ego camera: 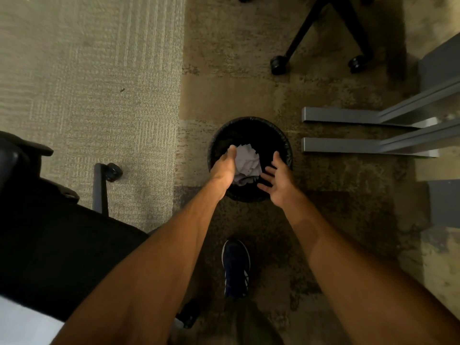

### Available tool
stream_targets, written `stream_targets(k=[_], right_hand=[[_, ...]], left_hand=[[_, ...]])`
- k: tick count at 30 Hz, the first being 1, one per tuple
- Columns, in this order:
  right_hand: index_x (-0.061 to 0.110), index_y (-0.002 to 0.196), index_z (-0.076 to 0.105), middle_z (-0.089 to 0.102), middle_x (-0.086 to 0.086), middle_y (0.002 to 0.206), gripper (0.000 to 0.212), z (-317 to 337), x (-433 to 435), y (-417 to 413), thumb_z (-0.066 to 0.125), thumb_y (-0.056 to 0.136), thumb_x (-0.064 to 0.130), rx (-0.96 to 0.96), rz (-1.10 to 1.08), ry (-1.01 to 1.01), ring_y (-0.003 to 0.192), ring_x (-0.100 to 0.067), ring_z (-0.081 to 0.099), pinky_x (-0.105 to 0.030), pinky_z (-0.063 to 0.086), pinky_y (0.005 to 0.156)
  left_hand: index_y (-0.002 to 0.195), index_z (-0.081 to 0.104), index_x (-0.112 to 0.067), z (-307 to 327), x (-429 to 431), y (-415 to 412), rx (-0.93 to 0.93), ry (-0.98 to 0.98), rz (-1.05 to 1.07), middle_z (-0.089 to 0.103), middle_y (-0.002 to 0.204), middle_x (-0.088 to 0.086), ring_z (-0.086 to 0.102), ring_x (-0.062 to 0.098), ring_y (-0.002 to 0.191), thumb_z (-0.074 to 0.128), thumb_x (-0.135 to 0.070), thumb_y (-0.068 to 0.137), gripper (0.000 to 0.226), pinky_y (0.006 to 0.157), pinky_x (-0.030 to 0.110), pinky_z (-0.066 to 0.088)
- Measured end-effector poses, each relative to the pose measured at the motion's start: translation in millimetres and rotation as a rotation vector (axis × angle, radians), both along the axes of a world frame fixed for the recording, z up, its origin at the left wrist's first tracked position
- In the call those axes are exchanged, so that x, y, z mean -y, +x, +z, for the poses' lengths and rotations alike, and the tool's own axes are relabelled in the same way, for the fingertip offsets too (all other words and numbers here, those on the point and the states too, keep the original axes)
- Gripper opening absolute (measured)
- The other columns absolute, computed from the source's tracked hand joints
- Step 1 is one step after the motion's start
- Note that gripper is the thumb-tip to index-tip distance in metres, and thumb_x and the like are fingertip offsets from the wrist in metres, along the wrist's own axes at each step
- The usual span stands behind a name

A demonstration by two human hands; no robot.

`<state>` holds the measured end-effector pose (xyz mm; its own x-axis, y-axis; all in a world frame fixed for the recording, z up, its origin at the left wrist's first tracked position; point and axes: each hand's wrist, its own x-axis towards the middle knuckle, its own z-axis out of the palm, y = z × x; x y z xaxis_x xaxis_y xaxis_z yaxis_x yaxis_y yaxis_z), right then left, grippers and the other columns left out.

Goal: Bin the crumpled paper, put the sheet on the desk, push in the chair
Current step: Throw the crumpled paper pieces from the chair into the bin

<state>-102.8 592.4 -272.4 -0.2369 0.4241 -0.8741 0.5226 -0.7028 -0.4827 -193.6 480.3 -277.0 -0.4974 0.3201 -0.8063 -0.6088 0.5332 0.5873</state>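
Below, one round black waste bin point(249, 128) stands on the carpet, and one ball of crumpled paper point(246, 162) lies inside it. Two bare hands reach over its rim: the left hand point(224, 168) touches the paper's left edge, its grip loose, fingers hidden; the right hand point(278, 179) is spread open beside the paper, holding nothing. One black office chair point(49, 232) stands left, two grey table feet point(341, 130) right, one dark sneaker point(235, 267) below.

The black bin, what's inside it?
Inside the black bin is crumpled paper, between the open left hand and open right hand. The hands and paper cover the bottom, so anything beneath is hidden.
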Motion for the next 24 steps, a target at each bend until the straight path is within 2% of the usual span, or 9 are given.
stream_targets(k=[2,6,9,13,15,18,20,22,24], right_hand=[[0.014,0.152,0.044,0.052,-0.01,0.151,0.067,13.3,4.4,2.1,0.046,0.102,0.058,-0.038,-0.01,0.014,0.131,-0.027,0.054,-0.047,0.048,0.103],[0.015,0.152,0.044,0.054,-0.009,0.148,0.067,47.6,19.0,8.3,0.045,0.102,0.059,-0.108,0.023,0.041,0.115,-0.021,0.059,-0.045,0.05,0.1],[0.014,0.148,0.049,0.057,-0.009,0.145,0.061,78.7,36.2,14.8,0.048,0.102,0.055,-0.189,0.079,0.066,0.12,-0.022,0.062,-0.048,0.049,0.107],[0.017,0.144,0.055,0.064,-0.009,0.137,0.048,127.4,63.6,21.1,0.051,0.104,0.044,-0.3,0.132,0.167,0.121,-0.023,0.065,-0.044,0.052,0.101],[0.016,0.14,0.058,0.069,-0.011,0.129,0.041,154.1,79.6,21.8,0.054,0.104,0.034,-0.365,0.138,0.24,0.116,-0.024,0.068,-0.038,0.054,0.093],[0.01,0.134,0.063,0.074,-0.013,0.115,0.033,190.4,104.5,25.5,0.057,0.104,0.024,-0.445,0.245,0.39,0.098,-0.018,0.072,-0.029,0.056,0.079],[0.005,0.124,0.067,0.075,-0.016,0.107,0.026,211.3,124.8,29.6,0.057,0.104,0.018,-0.479,0.347,0.495,0.09,-0.019,0.071,-0.033,0.055,0.078],[0.0,0.116,0.069,0.074,-0.021,0.1,0.021,229.9,148.7,33.3,0.058,0.103,0.012,-0.528,0.411,0.551,0.084,-0.023,0.07,-0.04,0.052,0.077],[0.001,0.108,0.071,0.074,-0.019,0.094,0.019,246.8,174.7,36.6,0.059,0.101,0.013,-0.565,0.465,0.593,0.078,-0.024,0.07,-0.04,0.051,0.073]], left_hand=[[0.152,0.046,-0.023,11.9,4.9,3.2,-0.051,-0.017,-0.02,0.049,0.155,0.008,0.047,0.029,0.14,0.025,-0.069,0.1,0.073,0.118,0.046,0.036],[0.153,0.044,-0.023,49.3,16.0,11.9,-0.089,0.043,0.035,0.045,0.158,0.007,0.042,0.028,0.144,0.026,-0.069,0.1,0.072,0.119,0.047,0.033],[0.153,0.042,-0.019,81.0,32.8,20.6,-0.113,0.113,0.067,0.044,0.158,0.008,0.041,0.026,0.145,0.026,-0.067,0.101,0.072,0.118,0.041,0.034],[0.153,0.042,-0.017,124.3,64.0,26.4,-0.154,0.202,0.125,0.047,0.156,0.008,0.043,0.023,0.144,0.03,-0.06,0.103,0.067,0.109,0.032,0.036],[0.149,0.048,-0.017,144.7,84.3,28.5,-0.198,0.216,0.143,0.053,0.149,0.005,0.048,0.019,0.139,0.035,-0.055,0.105,0.059,0.113,0.035,0.039],[0.136,0.06,-0.027,168.3,119.6,34.9,-0.282,0.181,0.108,0.06,0.123,-0.018,0.054,0.005,0.123,0.047,-0.047,0.103,0.041,0.113,0.038,0.043],[0.13,0.065,-0.031,184.3,146.0,41.2,-0.315,0.18,0.094,0.06,0.115,-0.027,0.057,-0.004,0.114,0.053,-0.045,0.099,0.035,0.112,0.04,0.046],[0.123,0.068,-0.037,204.2,174.8,48.8,-0.349,0.189,0.099,0.067,0.116,-0.022,0.06,-0.005,0.114,0.056,-0.047,0.093,0.034,0.109,0.04,0.05],[0.116,0.07,-0.04,222.6,206.8,56.3,-0.379,0.187,0.127,0.071,0.118,-0.016,0.064,0.001,0.116,0.058,-0.046,0.09,0.03,0.106,0.042,0.052]])
